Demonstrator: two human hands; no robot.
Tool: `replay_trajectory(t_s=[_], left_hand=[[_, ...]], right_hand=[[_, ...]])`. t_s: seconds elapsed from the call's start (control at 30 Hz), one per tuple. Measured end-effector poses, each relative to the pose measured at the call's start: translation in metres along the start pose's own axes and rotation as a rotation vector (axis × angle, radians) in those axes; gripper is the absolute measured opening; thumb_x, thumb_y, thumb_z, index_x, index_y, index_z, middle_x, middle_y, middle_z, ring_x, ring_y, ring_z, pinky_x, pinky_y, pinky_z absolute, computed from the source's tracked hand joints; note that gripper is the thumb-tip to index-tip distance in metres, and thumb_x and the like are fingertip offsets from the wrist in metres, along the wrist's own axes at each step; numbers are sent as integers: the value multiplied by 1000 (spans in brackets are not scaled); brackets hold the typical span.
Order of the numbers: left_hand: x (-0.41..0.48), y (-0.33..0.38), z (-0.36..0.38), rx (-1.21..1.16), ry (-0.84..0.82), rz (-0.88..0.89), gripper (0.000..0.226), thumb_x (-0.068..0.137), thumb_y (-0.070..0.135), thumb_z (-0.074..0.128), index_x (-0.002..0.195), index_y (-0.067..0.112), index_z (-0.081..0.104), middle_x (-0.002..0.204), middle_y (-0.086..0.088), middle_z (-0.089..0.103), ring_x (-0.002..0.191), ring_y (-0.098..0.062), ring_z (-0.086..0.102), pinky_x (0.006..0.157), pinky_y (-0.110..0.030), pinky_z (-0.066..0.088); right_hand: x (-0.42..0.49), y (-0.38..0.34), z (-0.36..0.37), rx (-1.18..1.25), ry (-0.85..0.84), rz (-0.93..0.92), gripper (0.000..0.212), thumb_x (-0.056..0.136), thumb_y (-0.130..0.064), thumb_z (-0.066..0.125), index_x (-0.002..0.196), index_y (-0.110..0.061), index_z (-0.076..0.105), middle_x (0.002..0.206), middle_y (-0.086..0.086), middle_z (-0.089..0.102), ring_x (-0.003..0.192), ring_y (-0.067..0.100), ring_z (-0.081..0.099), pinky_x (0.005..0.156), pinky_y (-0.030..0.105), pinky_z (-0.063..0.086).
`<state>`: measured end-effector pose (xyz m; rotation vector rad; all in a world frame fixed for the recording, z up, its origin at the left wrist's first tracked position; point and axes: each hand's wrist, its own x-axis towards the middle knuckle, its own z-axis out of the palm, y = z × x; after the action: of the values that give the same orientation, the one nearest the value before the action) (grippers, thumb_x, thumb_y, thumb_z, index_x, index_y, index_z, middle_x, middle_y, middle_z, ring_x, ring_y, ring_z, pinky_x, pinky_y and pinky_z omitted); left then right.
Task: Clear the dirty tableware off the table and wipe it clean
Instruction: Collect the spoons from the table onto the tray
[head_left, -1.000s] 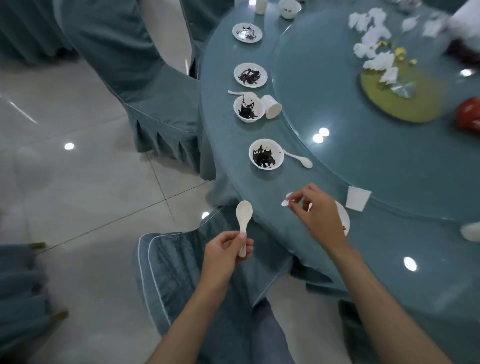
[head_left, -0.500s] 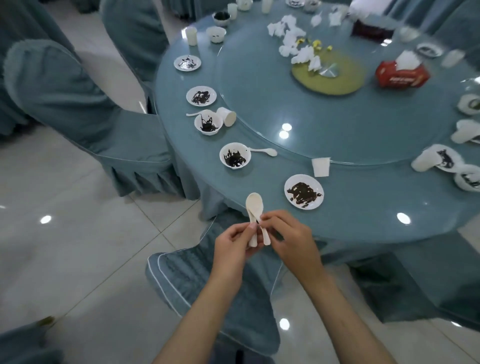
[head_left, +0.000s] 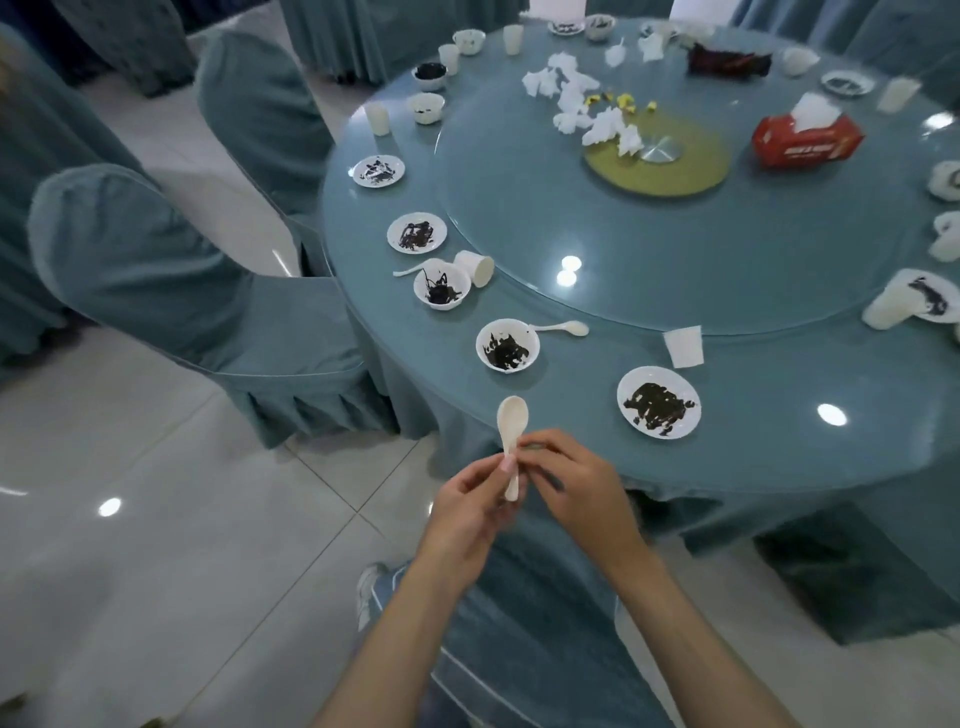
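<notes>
My left hand (head_left: 467, 504) holds a white spoon (head_left: 512, 421) upright by its handle, just off the near edge of the round table (head_left: 779, 447). My right hand (head_left: 576, 483) is beside it, its curled fingers pinching the same handle. On the table nearby sit a dirty plate (head_left: 658, 402), a stained bowl (head_left: 507, 345) with another white spoon (head_left: 563, 327) beside it, and a paper cup (head_left: 683, 346). Farther left are a second stained bowl (head_left: 442, 285), a tipped cup (head_left: 475, 267) and two smeared plates (head_left: 416, 232).
A glass turntable (head_left: 675, 249) carries crumpled tissues (head_left: 571, 98) and a red tissue box (head_left: 808, 140). More cups and bowls ring the far and right rim. Covered chairs stand at the left (head_left: 182, 270) and right below my arms (head_left: 519, 649).
My right hand took a spoon off the table beside the plate and brought it to my left hand. Both hands now meet at the spoon handle. The view has pulled back.
</notes>
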<state>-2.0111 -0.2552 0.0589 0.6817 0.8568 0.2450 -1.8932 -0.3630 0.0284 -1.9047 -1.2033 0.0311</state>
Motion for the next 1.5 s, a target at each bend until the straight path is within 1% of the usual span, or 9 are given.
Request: replay_trajectory(t_s=[0.2, 0.37, 0.5, 0.67, 0.8, 1.03, 1.2, 1.4, 1.5], left_hand=[[54, 79, -76, 251, -197, -71, 16, 97, 12, 70, 108, 3, 77, 99, -19, 75, 89, -23, 70, 91, -36, 59], [76, 135, -117, 375, -225, -134, 15, 99, 6, 65, 110, 5, 75, 105, -17, 78, 100, -26, 75, 96, -41, 58], [97, 167, -138, 458, -207, -122, 15, 95, 3, 70, 107, 6, 77, 100, -17, 78, 93, -24, 74, 93, -42, 60], [116, 197, -148, 453, -215, -113, 15, 97, 0, 65, 108, 1, 75, 95, -16, 78, 85, -20, 75, 74, -29, 61], [130, 215, -153, 394, -182, -128, 16, 96, 1, 67, 111, -1, 72, 92, -15, 75, 85, -21, 71, 81, -29, 63], [180, 234, -137, 360, -187, -148, 13, 101, -1, 59, 107, -5, 70, 83, -13, 70, 77, -18, 68, 74, -26, 62], [235, 250, -109, 480, -201, -125, 18, 102, 5, 60, 113, -6, 70, 84, -13, 68, 78, -20, 65, 81, -32, 61], [288, 273, -67, 597, -206, -112, 22, 103, 12, 61, 116, -3, 70, 88, -11, 75, 82, -19, 71, 85, -30, 63], [309, 282, -47, 629, -207, -90, 22, 103, 11, 61, 118, -3, 69, 89, -13, 76, 82, -21, 73, 86, -31, 63]], right_hand=[[37, -22, 77, -19, -8, 192, 38, 91, 2, 65, 120, -21, 75, 117, -13, 73, 104, 3, 69, 88, 33, 58], [68, -63, 128, -107, 30, 260, 38, 93, -6, 62, 125, -25, 71, 120, -17, 71, 103, 4, 69, 87, 29, 57], [90, -81, 163, -151, 61, 282, 38, 94, -11, 55, 127, -22, 71, 121, -12, 71, 104, 5, 69, 88, 28, 57], [116, -89, 182, -131, 43, 350, 40, 96, -8, 55, 130, -24, 69, 126, -14, 69, 110, 5, 67, 95, 24, 53], [135, -77, 184, 14, 107, 479, 41, 97, -1, 55, 125, -28, 70, 118, -17, 69, 92, 5, 72, 84, 32, 58], [185, -27, 167, 32, 287, 638, 33, 100, 2, 55, 107, -23, 75, 107, -10, 72, 74, 3, 73, 62, 10, 44], [208, 69, 145, 34, 469, 989, 26, 97, -13, 57, 88, -33, 72, 88, -16, 76, 72, 9, 74, 68, 36, 57], [229, 155, 122, -27, 512, 1357, 10, 91, -23, 66, 95, -23, 75, 93, -3, 77, 88, 22, 70, 77, 35, 51], [236, 182, 120, -19, 484, 1506, 17, 87, -41, 72, 88, -25, 76, 89, -3, 76, 83, 24, 68, 70, 35, 50]])
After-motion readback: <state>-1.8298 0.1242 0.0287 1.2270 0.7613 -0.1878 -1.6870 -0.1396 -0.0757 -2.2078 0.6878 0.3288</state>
